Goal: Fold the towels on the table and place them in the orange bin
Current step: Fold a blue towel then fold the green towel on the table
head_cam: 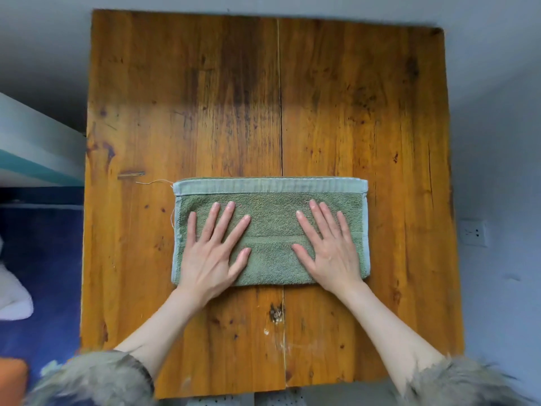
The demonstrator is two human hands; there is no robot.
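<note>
- Nearby, a loose thread (152, 182) trails off the green towel's (272, 230) far left corner.
- Orange bin (13, 379) shows only as a corner, lower left; contents unseen.
- Left hand (212, 253) and right hand (329, 247) press flat, fingers spread, on the folded towel.
- Wooden counter (263, 98), blue floor (44, 259), wall outlet (472, 232).

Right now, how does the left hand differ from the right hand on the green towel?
The left hand lies on the left half of the green towel, fingers angled right; the right hand lies on the right half, fingers angled left. The left hand's fingers are spread wider than the right hand's. Both hands press flat, palms down, fingers straight.
</note>
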